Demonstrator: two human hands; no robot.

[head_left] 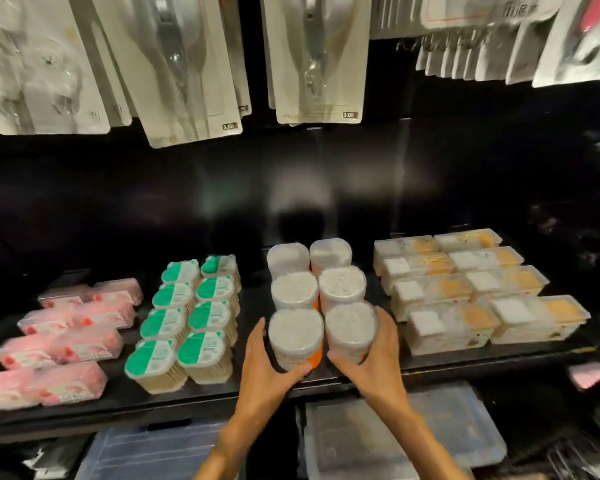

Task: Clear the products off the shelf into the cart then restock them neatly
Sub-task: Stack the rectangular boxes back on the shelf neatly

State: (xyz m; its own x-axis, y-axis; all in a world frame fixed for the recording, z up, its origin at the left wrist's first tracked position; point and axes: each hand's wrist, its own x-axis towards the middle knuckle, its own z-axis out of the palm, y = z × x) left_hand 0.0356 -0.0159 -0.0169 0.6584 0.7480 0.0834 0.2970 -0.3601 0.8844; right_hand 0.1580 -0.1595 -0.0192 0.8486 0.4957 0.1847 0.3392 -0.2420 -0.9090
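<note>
Two bare hands are reaching onto a black shelf and each is cupping one of the two front tubs in a block of six round clear tubs. The left hand is curling around the front left tub, fingers lying along its left side and thumb hooking under its front base; the right hand is wrapping the front right tub the same way, fingers up its right side and thumb across the front. Both tubs are standing upright at the shelf's front edge, touching each other, long axes vertical and clear lids facing up, and both are showing packed white cotton-swab tips with an orange band low on the wall. Behind them the four rear tubs are standing in two columns. To the left, green-lidded tubs holding pale sticks are sitting in two columns, and pink packs are lying farther left. To the right, flat clear boxes are holding white and tan contents in side-by-side compartments. Blister cards are hanging above, and clear bins are sitting below the shelf.
</note>
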